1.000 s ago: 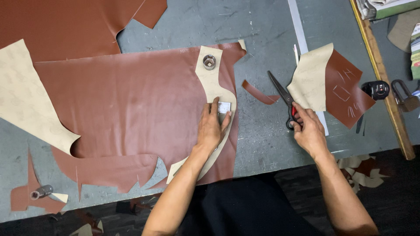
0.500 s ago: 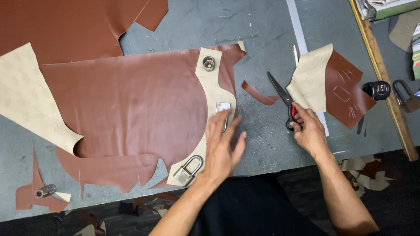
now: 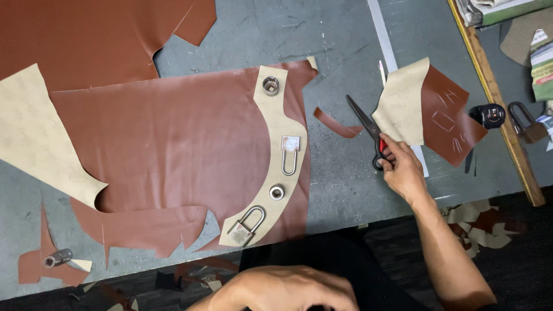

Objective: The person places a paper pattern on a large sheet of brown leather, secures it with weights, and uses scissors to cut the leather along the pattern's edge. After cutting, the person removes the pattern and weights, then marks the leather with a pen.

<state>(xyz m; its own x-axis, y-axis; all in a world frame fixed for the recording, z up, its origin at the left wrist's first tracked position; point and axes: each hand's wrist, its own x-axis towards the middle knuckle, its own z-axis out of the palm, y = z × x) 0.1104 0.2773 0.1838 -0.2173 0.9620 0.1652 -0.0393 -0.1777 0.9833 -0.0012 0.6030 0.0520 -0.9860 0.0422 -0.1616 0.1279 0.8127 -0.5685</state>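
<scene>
Clearly my right hand [image 3: 403, 167] grips stiff red-handled steel scissors [image 3: 368, 129] by the loops; my left hand [image 3: 288, 288] hangs empty.

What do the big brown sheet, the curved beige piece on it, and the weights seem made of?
Brown sheet: likely leather or faux leather, smooth, slight sheen. Beige piece: probably card or a paler underside; matte. Padlocks and sockets: metal, silvery and shiny.

The right hand [image 3: 400, 167] lies palm down with the arm stretched forward, fingers curled closed in a grip. The left hand [image 3: 294, 288] hangs low near the body, empty.
</scene>
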